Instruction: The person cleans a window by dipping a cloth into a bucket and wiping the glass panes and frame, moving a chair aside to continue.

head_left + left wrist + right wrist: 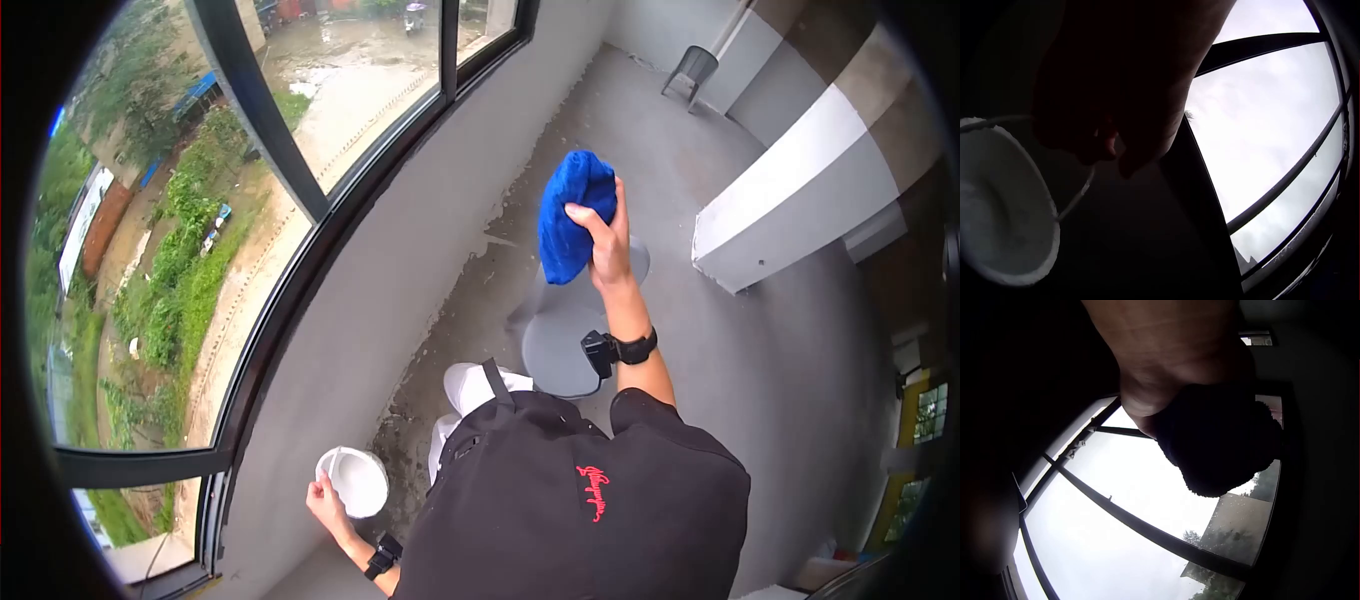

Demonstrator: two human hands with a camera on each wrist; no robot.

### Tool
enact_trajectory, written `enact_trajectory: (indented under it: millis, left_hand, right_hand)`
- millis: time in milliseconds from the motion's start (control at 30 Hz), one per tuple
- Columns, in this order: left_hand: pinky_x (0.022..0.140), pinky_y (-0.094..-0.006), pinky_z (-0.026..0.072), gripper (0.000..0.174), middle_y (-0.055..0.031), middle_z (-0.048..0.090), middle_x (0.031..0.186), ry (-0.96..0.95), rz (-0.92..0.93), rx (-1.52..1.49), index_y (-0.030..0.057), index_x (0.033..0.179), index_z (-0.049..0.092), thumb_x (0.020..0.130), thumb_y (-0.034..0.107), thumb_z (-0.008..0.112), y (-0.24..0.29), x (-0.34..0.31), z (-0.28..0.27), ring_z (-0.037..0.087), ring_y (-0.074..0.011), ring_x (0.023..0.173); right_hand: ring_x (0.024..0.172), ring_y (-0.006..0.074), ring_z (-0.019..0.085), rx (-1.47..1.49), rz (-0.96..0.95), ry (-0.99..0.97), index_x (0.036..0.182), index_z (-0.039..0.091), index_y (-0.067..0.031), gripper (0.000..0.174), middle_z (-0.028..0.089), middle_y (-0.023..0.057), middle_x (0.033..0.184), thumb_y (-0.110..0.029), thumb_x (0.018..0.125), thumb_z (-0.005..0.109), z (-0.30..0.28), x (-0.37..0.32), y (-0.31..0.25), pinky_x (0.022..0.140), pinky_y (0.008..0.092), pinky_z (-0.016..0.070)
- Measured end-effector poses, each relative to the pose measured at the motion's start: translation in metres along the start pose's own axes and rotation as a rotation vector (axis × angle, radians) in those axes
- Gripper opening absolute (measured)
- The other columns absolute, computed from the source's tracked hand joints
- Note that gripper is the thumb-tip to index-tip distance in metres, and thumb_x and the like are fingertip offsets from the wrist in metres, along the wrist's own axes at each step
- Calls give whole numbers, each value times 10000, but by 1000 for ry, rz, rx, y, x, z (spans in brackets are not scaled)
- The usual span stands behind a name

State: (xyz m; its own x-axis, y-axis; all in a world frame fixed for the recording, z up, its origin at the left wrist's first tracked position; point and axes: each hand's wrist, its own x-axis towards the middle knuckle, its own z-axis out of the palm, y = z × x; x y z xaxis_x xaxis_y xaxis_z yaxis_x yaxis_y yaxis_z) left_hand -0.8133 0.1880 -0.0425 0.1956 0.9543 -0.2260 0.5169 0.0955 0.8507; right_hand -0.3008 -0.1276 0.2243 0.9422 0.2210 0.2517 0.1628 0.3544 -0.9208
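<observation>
My right hand (608,245) grips a folded blue cloth (572,215), with the thumb across its near face. In the right wrist view the cloth (1216,440) shows as a dark bundle beyond the palm, against the bright window. Low on the left, my left hand (328,503) holds a white bucket (362,484) by its thin handle. The left wrist view shows the curled fingers (1107,140) around that handle (1079,197), with the bucket's open mouth tilted toward the camera. Part of the bucket is cut off by that view's edge.
A grey plastic stool or chair (565,345) stands on the concrete floor under my right arm. Along the left runs a dark-framed window (330,205) above a grey wall (400,240). A white pillar (790,190) rises at right; another dark chair (695,68) stands far back.
</observation>
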Motion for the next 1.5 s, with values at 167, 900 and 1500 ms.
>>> enact_trajectory:
  millis: [167, 900, 1500]
  left_hand:
    - [492, -254, 253, 512, 73, 415, 568, -57, 27, -27, 81, 634, 466, 1005, 337, 710, 11, 1, 52, 332, -39, 549]
    - [514, -325, 303, 536, 25, 415, 553, 71, 24, -35, 20, 622, 489, 959, 347, 746, -43, -10, 146, 344, -95, 563]
    - [431, -273, 286, 531, 48, 454, 569, 681, -103, -149, 111, 629, 471, 996, 415, 706, 50, -90, 92, 368, -55, 473]
  right_hand:
    - [1023, 153, 640, -6, 6, 7, 1311, 517, -92, 501, 655, 49, 1112, -34, 853, 711, -10, 10, 22, 951, 324, 520]
    - [1053, 151, 598, -240, -129, -44, 1344, 504, -44, 555, 619, 56, 1163, -36, 843, 741, -58, 45, 59, 984, 309, 476]
    - [1210, 212, 540, -204, -473, -287, 1453, 427, -17, 658, 542, 118, 1335, -89, 880, 744, 14, 213, 76, 1087, 366, 413]
